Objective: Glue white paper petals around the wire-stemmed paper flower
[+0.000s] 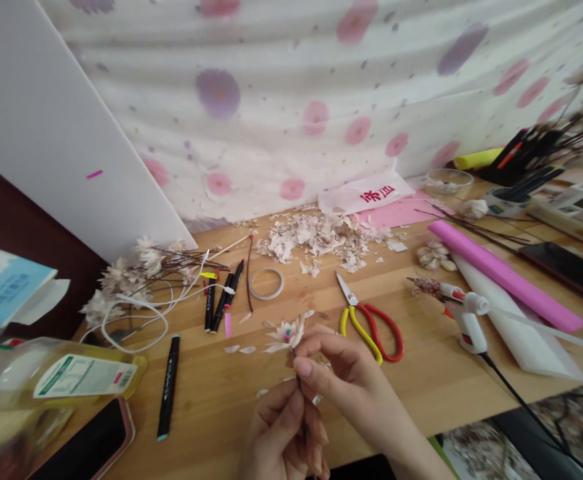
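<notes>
Surface: the light brown wooden tabletop [211, 413]. Upon it, at the back, I record a heap of pale, dry, papery petals [311, 237]. To the right lies a bright pink roll [504, 273], slanting. My right hand [346, 380] and left hand [276, 433] are over the front of the tabletop, each grip closed to a pinch, the right above the left. Right of them is a white-and-red glue gun [471, 330]; nearer, the metal scissors with red and yellow handles [353, 300], blades together. A pale grey ring of tape [266, 296] lies flat beyond my hands. The white-petalled flower with a pink and green centre [285, 335] is just above my right fingertips. Smallest item, its thin dark stem [298, 383]: held in both grips
</notes>
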The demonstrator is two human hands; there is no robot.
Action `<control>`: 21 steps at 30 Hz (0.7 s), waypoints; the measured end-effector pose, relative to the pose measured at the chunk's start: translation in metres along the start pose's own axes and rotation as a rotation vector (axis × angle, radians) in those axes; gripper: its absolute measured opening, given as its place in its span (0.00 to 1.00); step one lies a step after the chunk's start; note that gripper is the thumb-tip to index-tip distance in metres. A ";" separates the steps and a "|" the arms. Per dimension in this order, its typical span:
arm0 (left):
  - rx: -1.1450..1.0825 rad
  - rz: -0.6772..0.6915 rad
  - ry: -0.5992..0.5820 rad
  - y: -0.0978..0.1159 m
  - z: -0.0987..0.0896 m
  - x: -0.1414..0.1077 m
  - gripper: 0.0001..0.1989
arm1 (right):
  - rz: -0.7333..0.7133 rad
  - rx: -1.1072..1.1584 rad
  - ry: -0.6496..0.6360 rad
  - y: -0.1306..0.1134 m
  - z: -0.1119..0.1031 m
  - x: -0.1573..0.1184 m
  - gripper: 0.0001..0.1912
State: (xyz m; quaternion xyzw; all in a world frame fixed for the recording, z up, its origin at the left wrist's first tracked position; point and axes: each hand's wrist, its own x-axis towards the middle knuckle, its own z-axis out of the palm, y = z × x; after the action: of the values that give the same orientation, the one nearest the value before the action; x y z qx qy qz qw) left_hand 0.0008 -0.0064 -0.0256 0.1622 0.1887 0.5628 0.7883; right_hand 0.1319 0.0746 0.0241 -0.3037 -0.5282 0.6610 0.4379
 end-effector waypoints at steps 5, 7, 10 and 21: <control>0.013 -0.009 -0.020 0.000 -0.001 0.000 0.10 | -0.102 -0.078 0.009 -0.002 0.002 -0.002 0.16; 0.005 -0.013 -0.057 0.000 -0.003 -0.001 0.11 | -0.131 -0.087 0.000 -0.003 0.002 -0.003 0.17; -0.013 -0.033 -0.085 -0.001 -0.006 -0.001 0.12 | -0.137 -0.075 0.006 -0.001 0.001 -0.003 0.19; -0.046 -0.038 -0.136 -0.006 -0.008 -0.001 0.12 | -0.171 0.068 0.174 0.017 0.006 -0.014 0.09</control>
State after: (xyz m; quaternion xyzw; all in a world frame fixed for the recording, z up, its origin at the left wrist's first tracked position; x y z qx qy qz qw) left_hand 0.0013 -0.0083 -0.0357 0.1783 0.1247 0.5397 0.8133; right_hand 0.1282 0.0583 0.0086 -0.2987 -0.4897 0.6099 0.5468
